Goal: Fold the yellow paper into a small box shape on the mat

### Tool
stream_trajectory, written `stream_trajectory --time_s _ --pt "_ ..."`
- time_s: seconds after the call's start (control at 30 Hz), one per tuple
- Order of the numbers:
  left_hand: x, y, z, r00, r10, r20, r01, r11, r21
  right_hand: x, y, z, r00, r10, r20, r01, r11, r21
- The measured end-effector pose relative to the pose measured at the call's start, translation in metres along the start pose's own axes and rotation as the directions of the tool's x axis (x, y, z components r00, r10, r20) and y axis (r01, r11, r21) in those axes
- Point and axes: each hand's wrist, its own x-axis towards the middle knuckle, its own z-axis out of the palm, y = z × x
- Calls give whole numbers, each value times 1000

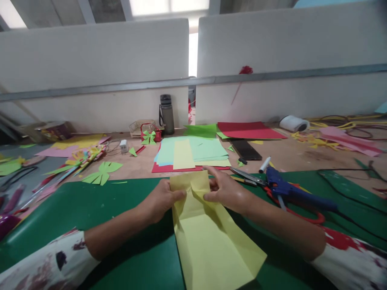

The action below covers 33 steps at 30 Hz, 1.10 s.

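A long yellow paper sheet (208, 237) lies on the green cutting mat (90, 205), its far end folded into pleats. My left hand (161, 199) pinches the folded end from the left. My right hand (225, 191) pinches the same end from the right, thumb on top. Both hands are closed on the paper.
Behind the mat lies a stack of coloured paper (190, 155). Red-handled scissors (256, 179) and a blue glue gun (290, 191) sit right of my right hand, with a marker (265, 164) and a black phone (246, 150). A grey bottle (167, 114) stands by the partition. Paper scraps litter the left.
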Motion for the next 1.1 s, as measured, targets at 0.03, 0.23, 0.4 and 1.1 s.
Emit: stream_trajectory --time_s 0.03,0.23,0.4,1.1 --pt "0 -1 0 1000 0 -5 0 1000 4 1 0 -1 1000 14 28 -16 999 51" --pt "-2 2 3 1000 4 -9 -3 1000 14 -3 -4 -3 993 91 70 -98 990 105" --pt "-4 2 5 1000 -26 -13 26 999 26 -5 -4 1 997 71 7 -71 985 159" --pt "-5 7 7 997 -65 -27 65 998 -8 -10 -6 -1 996 85 -17 -83 992 98"
